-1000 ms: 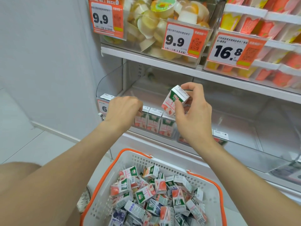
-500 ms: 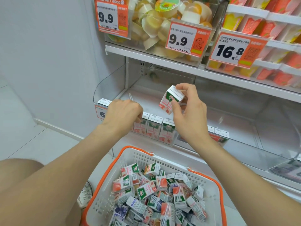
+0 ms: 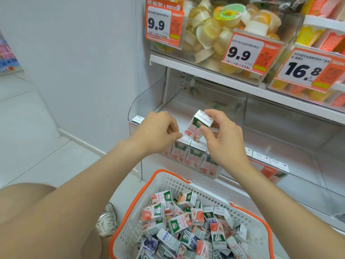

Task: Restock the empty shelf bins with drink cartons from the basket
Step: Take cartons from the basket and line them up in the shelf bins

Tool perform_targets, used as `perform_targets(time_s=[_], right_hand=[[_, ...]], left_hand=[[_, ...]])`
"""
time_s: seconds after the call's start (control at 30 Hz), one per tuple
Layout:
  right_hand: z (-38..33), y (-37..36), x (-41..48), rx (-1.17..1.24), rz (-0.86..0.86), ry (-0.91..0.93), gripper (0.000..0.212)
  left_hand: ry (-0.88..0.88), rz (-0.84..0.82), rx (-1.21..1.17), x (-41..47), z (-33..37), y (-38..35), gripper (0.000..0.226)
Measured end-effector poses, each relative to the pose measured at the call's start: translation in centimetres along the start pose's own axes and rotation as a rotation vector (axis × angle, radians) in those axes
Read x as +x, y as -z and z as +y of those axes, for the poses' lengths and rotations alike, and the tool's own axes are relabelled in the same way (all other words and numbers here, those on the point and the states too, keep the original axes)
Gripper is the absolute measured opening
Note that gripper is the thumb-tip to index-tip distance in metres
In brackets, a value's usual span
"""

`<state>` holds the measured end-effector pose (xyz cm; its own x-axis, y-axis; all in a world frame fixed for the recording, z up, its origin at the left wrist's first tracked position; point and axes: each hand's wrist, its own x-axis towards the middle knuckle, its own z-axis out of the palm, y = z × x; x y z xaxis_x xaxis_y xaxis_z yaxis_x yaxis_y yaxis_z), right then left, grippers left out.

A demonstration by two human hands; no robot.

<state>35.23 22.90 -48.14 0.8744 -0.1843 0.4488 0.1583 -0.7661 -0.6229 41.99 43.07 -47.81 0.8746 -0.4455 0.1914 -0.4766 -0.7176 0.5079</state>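
Right hand [image 3: 224,144] pinches a tilted carton [image 3: 197,126] over the front edge of the shelf bin [image 3: 145,101], above the row of cartons [image 3: 192,156] standing there. Left hand [image 3: 156,133], fingers curled, sits just beside it. Below, the basket [image 3: 134,230] is heaped with more.

A plain white wall [image 3: 74,62] fills the upper left, meeting a pale tiled floor [image 3: 28,137] along a white baseboard [image 3: 80,141]. At upper right, a white shelf [image 3: 205,71] carries orange price tags [image 3: 162,25] and a clear bin of jelly cups [image 3: 214,30]. The light is soft and even.
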Motion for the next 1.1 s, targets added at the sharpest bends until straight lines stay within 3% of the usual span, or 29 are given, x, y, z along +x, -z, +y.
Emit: perform_targets(time_s=[0.07,0.17,0.3,0.57,0.77,0.87,0.97,1.07,1.1], right_hand=[[-0.7,-0.6,0.3,0.019,0.005,0.026,0.037],[-1.3,-2.8,2.2,0.034,0.004,0.050,0.038],[-2.2,-7.5,6.4,-0.005,-0.071,-0.008,0.034],[-5.8,-14.4,11.1,0.012,-0.412,-0.203,0.015],[-4.9,-14.6,11.3,-0.021,-0.643,-0.217,0.022],[-4.7,-13.7,10.7,-0.063,-0.637,-0.177,0.036],[-5.0,-11.7,8.7,-0.150,-0.547,-0.013,0.041],[-5.5,-8.5,4.5,-0.087,-0.355,0.197,0.041],[-5.5,-7.3,2.8,-0.066,-0.315,0.246,0.034]], left_hand=[[0.053,0.077,0.114,-0.2,-0.9,0.6,0.013],[0.249,0.142,0.314,-0.9,-2.4,0.6,0.038],[0.481,0.072,0.240,-1.2,-4.3,0.3,0.064],[0.428,0.087,0.149,-1.4,-4.8,-1.8,0.064],[0.423,0.127,0.056,-1.7,-5.4,-2.5,0.062],[0.423,0.159,0.022,-1.6,-6.0,-2.9,0.066],[0.424,0.224,0.193,-2.2,-5.5,-3.2,0.073],[0.365,0.357,0.253,-3.7,-3.4,-2.9,0.047],[0.351,0.326,0.222,-4.1,-2.9,-3.1,0.039]])
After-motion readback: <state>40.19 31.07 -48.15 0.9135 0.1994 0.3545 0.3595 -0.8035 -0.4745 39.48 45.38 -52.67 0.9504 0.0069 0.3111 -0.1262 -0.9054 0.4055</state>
